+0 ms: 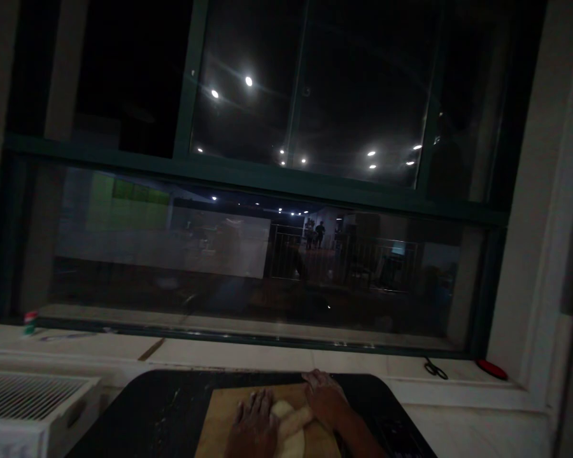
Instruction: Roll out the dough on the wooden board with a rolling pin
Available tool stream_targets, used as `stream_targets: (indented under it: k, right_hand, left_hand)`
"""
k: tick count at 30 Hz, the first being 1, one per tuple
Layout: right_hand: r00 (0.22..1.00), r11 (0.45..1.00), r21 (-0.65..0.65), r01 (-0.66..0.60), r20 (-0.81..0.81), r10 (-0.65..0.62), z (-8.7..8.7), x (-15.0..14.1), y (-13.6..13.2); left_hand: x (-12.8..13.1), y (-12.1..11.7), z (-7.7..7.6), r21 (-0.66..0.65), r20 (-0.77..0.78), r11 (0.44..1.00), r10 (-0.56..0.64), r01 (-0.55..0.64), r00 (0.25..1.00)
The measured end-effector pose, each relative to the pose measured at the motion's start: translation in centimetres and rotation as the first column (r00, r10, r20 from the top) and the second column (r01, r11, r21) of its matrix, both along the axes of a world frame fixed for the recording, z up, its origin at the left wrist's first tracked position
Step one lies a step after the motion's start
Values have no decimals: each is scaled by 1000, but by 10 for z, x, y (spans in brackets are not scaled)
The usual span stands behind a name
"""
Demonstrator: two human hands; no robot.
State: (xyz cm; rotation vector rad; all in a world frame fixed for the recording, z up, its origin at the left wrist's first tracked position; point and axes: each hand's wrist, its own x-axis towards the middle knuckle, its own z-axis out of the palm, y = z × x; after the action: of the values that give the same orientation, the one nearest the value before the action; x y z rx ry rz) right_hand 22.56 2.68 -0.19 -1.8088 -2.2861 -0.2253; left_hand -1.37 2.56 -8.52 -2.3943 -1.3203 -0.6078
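A wooden board (218,413) lies on a black table top at the bottom of the view. Pale flattened dough (293,446) is on it, with a short light rolling pin (295,422) slanting across the dough. My left hand (254,425) lies palm down over the pin's left end, its fingers stretched forward and floury. At the pin's other end my right hand (325,399) is closed over it, fingers bent and also dusted with flour. Both hands cover the pin's ends, and the near part of the dough runs out of frame.
The black table top (157,407) meets a white window sill (267,362). On the sill are black-handled scissors (435,369), a red oval object (491,369) and a small red-and-green container (30,322). A white slatted crate (33,397) stands left. A dark window rises ahead.
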Motion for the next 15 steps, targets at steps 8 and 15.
stream_targets:
  k: [8, 15]
  right_hand:
    - [996, 997, 0, -79, -43, 79, -18, -5, 30]
    - [998, 999, -27, -24, -57, 22, -29, 20, -20]
  left_hand:
    - [21, -9, 8, 125, -27, 974, 195, -190, 980]
    - [16, -37, 39, 102, -98, 995, 25, -14, 995]
